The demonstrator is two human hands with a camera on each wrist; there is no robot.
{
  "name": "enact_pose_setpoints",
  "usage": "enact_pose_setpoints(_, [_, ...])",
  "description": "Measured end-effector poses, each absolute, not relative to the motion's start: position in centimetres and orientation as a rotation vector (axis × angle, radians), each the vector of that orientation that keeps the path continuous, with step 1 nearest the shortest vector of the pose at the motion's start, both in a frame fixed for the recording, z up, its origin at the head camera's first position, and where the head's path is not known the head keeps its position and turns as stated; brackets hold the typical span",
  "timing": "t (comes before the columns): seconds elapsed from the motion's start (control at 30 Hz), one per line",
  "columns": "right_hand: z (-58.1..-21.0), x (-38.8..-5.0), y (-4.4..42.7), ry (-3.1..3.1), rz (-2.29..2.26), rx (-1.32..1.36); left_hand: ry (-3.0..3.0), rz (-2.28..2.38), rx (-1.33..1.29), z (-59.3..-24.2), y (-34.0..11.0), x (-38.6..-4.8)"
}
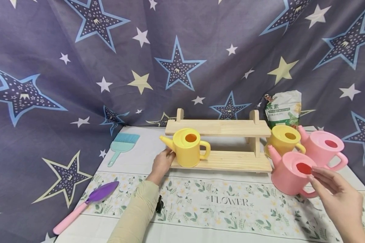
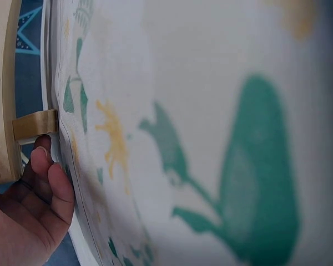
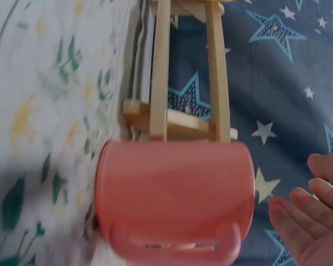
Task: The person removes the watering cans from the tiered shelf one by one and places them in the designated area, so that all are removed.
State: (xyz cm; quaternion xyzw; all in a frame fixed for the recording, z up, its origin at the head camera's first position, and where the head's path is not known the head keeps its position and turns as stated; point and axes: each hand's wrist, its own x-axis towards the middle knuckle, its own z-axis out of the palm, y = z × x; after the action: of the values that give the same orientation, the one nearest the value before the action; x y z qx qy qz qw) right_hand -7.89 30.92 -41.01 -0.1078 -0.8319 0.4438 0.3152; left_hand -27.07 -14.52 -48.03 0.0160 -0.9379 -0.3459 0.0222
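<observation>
A two-tier wooden shelf (image 1: 234, 161) stands at mid-table. On the left part of its lower board sits a yellow watering can (image 1: 185, 153), spout pointing left. My left hand (image 1: 162, 164) holds the left end of that board below the spout; its curled fingers (image 2: 60, 191) show under the wood near a foot, the thumb hidden. My right hand (image 1: 340, 195) is beside the front pink watering can (image 1: 287, 177), fingertips near its opening and above the handle. In the right wrist view, those fingers (image 3: 299, 227) are extended and apart from the can.
Behind the front pink can stand another pink watering can (image 1: 320, 146) and a yellow one (image 1: 278, 144). A clipped white and green bag (image 1: 284, 109) is at the back right. On the left lie a teal brush (image 1: 121, 145) and a purple trowel (image 1: 101, 192) with a pink handle.
</observation>
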Motion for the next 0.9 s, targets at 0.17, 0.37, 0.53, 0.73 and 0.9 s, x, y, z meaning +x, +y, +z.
enact_pose_setpoints(0.17, [-40.8, -8.6, 29.9, -2.218, 1.16, -0.119, -2.898, -1.074, 0.048, -48.1, -14.5, -27.1])
enact_pose_setpoints(0.37, [-40.6, -9.6, 28.9, -2.214, 1.144, 0.031, -2.9, -1.071, 0.054, -48.2, -14.5, -27.2])
enact_pose_setpoints(0.53, [-40.4, -10.3, 27.9, -2.24, 1.156, 0.08, -2.901, -1.068, 0.047, -48.2, -14.5, -27.2])
enact_pose_setpoints(0.73, [-40.2, -11.2, 26.8, -2.255, 1.177, 0.192, -2.916, -1.07, 0.063, -48.3, -14.5, -27.3])
enact_pose_setpoints(0.9, [-40.1, -12.2, 26.0, -2.235, 1.246, 0.295, -2.917, -1.074, 0.075, -48.3, -14.5, -27.3])
